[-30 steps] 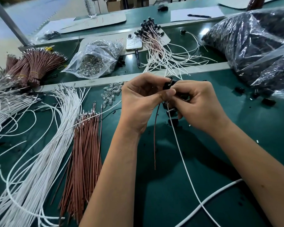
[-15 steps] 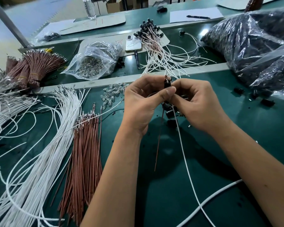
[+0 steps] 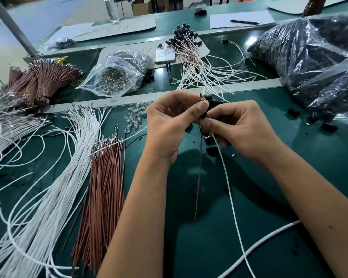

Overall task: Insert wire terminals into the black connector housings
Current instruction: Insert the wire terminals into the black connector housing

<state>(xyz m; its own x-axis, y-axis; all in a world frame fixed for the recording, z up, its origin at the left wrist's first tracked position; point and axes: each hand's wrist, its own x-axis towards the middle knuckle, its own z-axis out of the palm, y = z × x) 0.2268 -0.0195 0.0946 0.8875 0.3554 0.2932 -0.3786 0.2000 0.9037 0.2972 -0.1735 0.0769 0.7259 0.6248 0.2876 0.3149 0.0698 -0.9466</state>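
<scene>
1. Around my hands on the green mat [image 3: 219,247]: a white wire fan [image 3: 54,177] and a brown wire pile [image 3: 107,177] to my left, a clear bag [image 3: 117,77] of shiny metal parts behind them, a phone [image 3: 165,54] and finished leads [image 3: 199,63] further back, and 2 big bags of black parts [image 3: 309,57] to my right.
2. Loose housings [image 3: 211,150] lie on the mat just under my right hand, partly hidden by it.
3. My left hand [image 3: 169,125] pinches the brown wire [image 3: 198,177] near its top between thumb and fingers; its metal terminal pokes up past my thumb.
4. My right hand [image 3: 243,129] grips a small black housing [image 3: 204,115] (mostly hidden by fingertips), held above the mat between both hands.
5. The brown wire is thin and straight, its long axis near vertical, hanging toward me. The white wire [image 3: 229,193] curves down from my right hand toward the lower right.
</scene>
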